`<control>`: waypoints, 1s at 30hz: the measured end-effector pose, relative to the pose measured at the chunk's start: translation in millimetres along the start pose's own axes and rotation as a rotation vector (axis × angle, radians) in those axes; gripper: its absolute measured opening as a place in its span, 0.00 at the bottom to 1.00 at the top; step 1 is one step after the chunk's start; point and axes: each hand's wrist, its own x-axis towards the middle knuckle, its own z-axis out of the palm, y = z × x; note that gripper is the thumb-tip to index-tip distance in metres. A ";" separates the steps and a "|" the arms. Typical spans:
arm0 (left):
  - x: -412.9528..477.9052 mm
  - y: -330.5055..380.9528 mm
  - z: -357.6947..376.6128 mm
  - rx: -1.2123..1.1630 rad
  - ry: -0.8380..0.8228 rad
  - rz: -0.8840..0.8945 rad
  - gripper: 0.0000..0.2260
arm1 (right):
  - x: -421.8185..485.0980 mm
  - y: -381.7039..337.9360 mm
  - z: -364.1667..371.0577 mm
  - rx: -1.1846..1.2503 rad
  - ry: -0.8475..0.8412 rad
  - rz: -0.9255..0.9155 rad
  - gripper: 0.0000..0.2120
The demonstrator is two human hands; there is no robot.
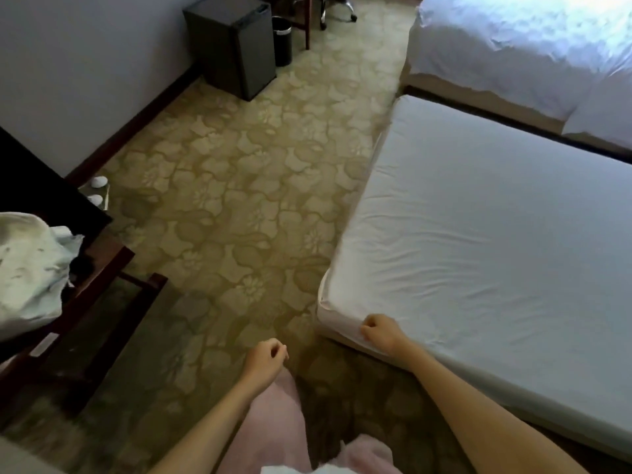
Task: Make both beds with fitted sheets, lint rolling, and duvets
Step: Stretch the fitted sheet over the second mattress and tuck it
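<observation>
- Where the right hand [381, 333] meets the corner of the fitted sheet [496, 251], its curled fingers hide the cloth under them, so I cannot tell whether they pinch the sheet or only rest on it.
- The near bed [513, 403] runs out of view to the right of that hand; the sheet covers all of the mattress top that shows, with faint creases fanning away from the hand.
- Far ahead of the right hand, the far bed [478, 100] lies under a rumpled white duvet [496, 39], cut off at the top and right.
- Left of the left hand [266, 359], a heap of white linen [30, 268] sits on a dark wooden rack [99, 285], partly out of view.
- A narrow dark gap parts the 2 beds.
- Patterned carpet [239, 183] lies open ahead of the left hand, up to a black mini fridge [232, 42] and a bin [282, 42] by the wall.
- The left hand hangs over the carpet just left of the bed corner, fingers loosely curled, holding nothing.
- Both bare forearms reach forward from the bottom edge.
</observation>
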 end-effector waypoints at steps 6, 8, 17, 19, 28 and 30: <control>57.0 -12.2 -92.7 0.016 0.084 -0.048 0.13 | 41.7 -103.4 28.7 0.020 -0.062 0.008 0.11; 69.5 -18.0 -110.7 0.011 0.070 -0.089 0.14 | 54.4 -121.5 42.1 -0.001 -0.096 0.019 0.10; 130.0 -26.2 -146.2 -0.216 -0.040 -0.338 0.10 | 139.3 -214.7 23.1 -0.032 -0.234 0.024 0.11; 164.3 -11.5 -173.8 -0.277 0.040 -0.391 0.10 | 176.2 -241.1 6.9 -0.009 -0.230 0.039 0.11; 378.4 99.1 -314.6 -0.083 -0.044 -0.385 0.12 | 359.2 -357.1 -91.4 0.020 -0.282 0.086 0.10; 424.0 135.5 -349.5 -0.046 -0.051 -0.324 0.11 | 393.9 -392.0 -135.9 0.054 -0.271 0.071 0.08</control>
